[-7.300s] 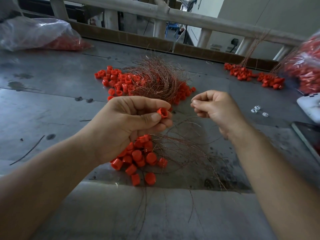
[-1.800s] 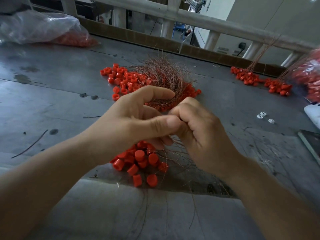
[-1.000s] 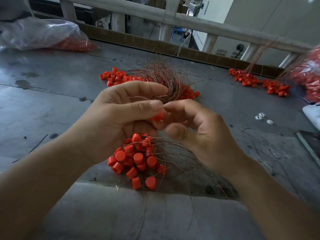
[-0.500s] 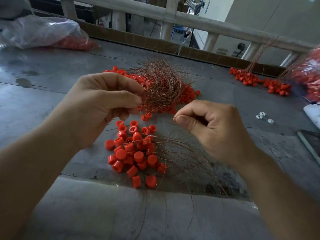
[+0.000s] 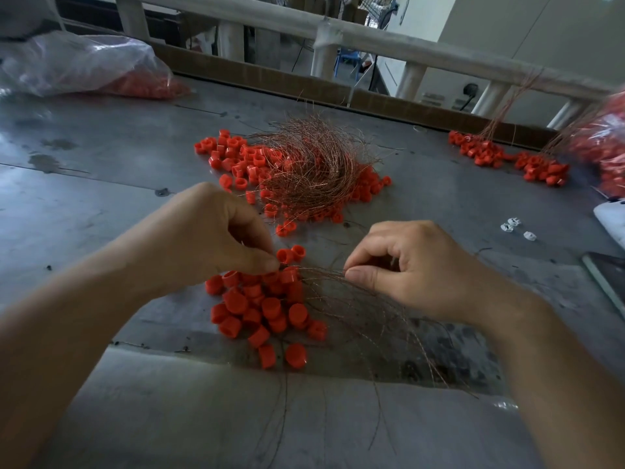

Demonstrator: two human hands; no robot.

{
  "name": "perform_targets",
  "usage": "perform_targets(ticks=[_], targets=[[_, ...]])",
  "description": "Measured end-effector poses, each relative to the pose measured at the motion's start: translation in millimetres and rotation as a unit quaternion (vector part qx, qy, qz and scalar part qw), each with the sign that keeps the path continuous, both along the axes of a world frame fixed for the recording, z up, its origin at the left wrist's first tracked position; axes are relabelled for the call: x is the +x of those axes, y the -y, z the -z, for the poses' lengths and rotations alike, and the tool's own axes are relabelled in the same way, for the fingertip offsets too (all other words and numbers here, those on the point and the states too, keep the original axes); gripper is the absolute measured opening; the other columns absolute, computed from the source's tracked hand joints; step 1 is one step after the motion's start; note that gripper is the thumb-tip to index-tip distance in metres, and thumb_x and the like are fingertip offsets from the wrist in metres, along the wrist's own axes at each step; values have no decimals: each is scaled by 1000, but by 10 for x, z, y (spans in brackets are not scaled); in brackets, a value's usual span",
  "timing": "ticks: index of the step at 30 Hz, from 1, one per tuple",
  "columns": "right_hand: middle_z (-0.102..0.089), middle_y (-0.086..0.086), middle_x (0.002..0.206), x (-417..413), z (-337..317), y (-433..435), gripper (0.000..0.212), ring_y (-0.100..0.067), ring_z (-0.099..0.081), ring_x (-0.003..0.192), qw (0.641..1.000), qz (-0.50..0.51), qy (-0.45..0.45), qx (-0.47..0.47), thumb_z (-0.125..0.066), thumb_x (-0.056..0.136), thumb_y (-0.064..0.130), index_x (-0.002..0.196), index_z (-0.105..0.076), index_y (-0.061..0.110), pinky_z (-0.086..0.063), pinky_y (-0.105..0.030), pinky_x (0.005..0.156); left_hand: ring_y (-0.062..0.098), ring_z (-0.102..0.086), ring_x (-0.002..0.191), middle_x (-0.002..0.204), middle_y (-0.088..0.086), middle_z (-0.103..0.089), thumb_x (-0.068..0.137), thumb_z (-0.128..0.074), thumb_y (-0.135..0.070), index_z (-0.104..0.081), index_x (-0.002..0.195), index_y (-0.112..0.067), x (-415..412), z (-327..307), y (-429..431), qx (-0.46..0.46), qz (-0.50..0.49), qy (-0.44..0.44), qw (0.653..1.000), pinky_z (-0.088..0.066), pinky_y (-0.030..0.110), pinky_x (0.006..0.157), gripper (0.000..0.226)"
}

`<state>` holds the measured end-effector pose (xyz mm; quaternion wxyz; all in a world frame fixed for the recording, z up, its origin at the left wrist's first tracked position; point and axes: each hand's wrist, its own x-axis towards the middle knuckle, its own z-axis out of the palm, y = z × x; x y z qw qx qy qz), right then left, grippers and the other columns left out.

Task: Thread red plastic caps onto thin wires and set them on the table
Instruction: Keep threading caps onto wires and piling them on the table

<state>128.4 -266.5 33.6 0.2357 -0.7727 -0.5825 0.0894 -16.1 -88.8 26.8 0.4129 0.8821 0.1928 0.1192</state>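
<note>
A pile of loose red caps [image 5: 267,309] lies on the grey metal table [image 5: 101,198] right in front of me. My left hand [image 5: 216,238] reaches down onto the top of that pile, thumb and curled fingers pinching a red cap [image 5: 272,276]. My right hand [image 5: 416,265] pinches a thin copper wire [image 5: 324,270] between thumb and forefinger, at the end of a loose fan of wires [image 5: 372,313] beside the pile. Farther back lies a heap of threaded caps under a tangle of wire [image 5: 304,167].
A clear bag of red caps [image 5: 84,66] sits at the back left, and another bag [image 5: 605,140] at the right edge. More caps with wires [image 5: 507,157] lie back right. Small white pieces [image 5: 514,226] and a dark flat object [image 5: 605,275] are at right. A pale railing [image 5: 372,42] borders the table.
My left hand has come down from the far heap to the near pile of loose caps. My right hand has dropped lower and now pinches a wire beside the pile.
</note>
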Motion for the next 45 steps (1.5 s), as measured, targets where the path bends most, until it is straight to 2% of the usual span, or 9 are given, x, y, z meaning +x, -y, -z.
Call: perform_targets(ticks=[5, 9, 13, 17, 31, 34, 38, 42, 45], targets=[[-62, 11, 74, -9, -26, 2, 31, -2, -57, 75, 1000, -1, -26, -14, -58, 73, 51, 78, -70, 23, -45, -14, 67, -4, -54, 47, 56, -12, -66, 34, -61, -59, -70, 61, -38, -5, -43, -17, -20, -32, 34, 999, -41, 12, 47, 35], [-64, 7, 72, 11, -74, 24, 46, -4, -59, 68, 999, 4, -50, 20, -50, 63, 64, 74, -69, 24, -47, -17, 63, -7, -48, 41, 50, -15, -62, 69, -75, -27, -67, 54, -27, 20, -17, -227, -40, -167, 104, 980, -38, 17, 48, 16], [-65, 7, 72, 43, -83, 41, 40, -5, -59, 68, 998, 21, -39, 45, -51, 65, 61, 73, -68, 26, -48, -19, 63, 6, -58, 64, 68, -13, -62, 80, -65, -8, -63, 71, -32, 74, 23, -387, 55, -259, 143, 954, -46, 22, 65, 26], [-66, 7, 72, 49, -69, 46, 32, -4, -58, 69, 998, 29, -33, 46, -55, 68, 51, 73, -69, 23, -47, -18, 64, 25, -58, 95, 101, 9, -63, 85, -56, 2, -66, 108, -14, 202, 148, -458, 135, -247, 77, 956, -43, 31, 81, 30], [-65, 10, 73, 111, -39, 51, 12, -3, -57, 69, 997, 59, -4, 54, -67, 78, 30, 74, -70, 19, -46, -14, 65, 33, -53, 98, 104, 15, -59, 84, -63, -10, -65, 104, -7, 255, 242, -502, 239, -160, -12, 958, -42, 38, 84, 20], [-66, 9, 74, 134, -28, 48, 14, -4, -58, 69, 996, 76, 7, 48, -66, 78, 31, 75, -71, 19, -46, -18, 64, 32, -57, 92, 101, 14, -63, 86, -61, -11, -64, 105, -9, 257, 245, -546, 192, -205, 45, 959, -47, 40, 82, 19], [-65, 9, 72, 186, -11, 46, 15, -7, -60, 68, 990, 127, 38, 55, -65, 80, 33, 77, -70, 20, -47, -22, 64, 9, -57, 71, 84, -9, -62, 87, -59, -17, -62, 109, -21, 204, 154, -555, 38, -268, 212, 939, -48, 18, 54, 23], [-58, 13, 63, 225, 12, 28, 15, -1, -54, 58, 981, 161, 56, 96, -65, 82, 29, 74, -69, 16, -40, -12, 54, 0, -59, 60, 69, -20, -65, 79, -62, -31, -60, 85, -33, 70, -35, -222, -26, -116, 334, 935, -44, 8, 53, 6], [-47, 16, 51, 261, 18, 20, 19, 5, -47, 50, 959, 212, 34, 187, -65, 83, 24, 65, -61, 21, -33, -8, 48, 1, -61, 58, 69, -14, -67, 71, -67, -37, -60, 85, -29, 38, -60, 68, -44, 14, 330, 943, -47, 11, 52, 18]])
